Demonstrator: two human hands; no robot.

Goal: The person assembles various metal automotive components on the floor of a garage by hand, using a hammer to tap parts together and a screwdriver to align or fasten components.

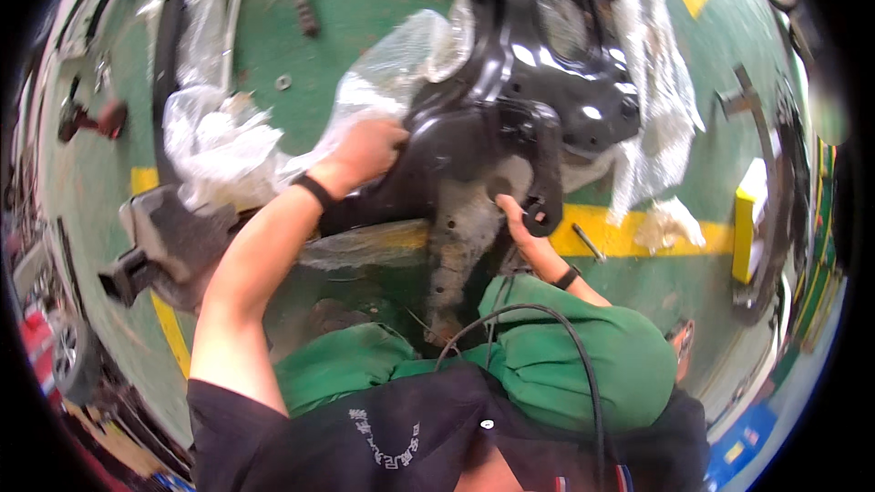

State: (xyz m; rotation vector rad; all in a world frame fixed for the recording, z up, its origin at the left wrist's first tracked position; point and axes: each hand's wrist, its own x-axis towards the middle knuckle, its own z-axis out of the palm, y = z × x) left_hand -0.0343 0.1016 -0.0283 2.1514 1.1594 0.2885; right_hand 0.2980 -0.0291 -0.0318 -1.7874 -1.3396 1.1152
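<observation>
A large glossy black metal vehicle frame (447, 141) lies before me, partly wrapped in clear bubble wrap. At its left edge, beside the wrap, my left hand (365, 153) is closed with its fingers curled against the metal. My right hand (516, 217) is lower down, close to a black bracket arm (545, 169) with a hole at its end. Its thumb rests along the frame near a dull grey, worn metal piece (460, 228); its other fingers are mostly hidden. Bubble wrap (387, 64) bunches just above my left hand.
More bubble wrap (219, 141) lies left, near a dark box-shaped part (178, 241). A power tool (87, 118) sits far left on the green floor. A bolt (588, 242) lies on the yellow line at right, near crumpled plastic (670, 226). A curved black bar (770, 210) stands farther right.
</observation>
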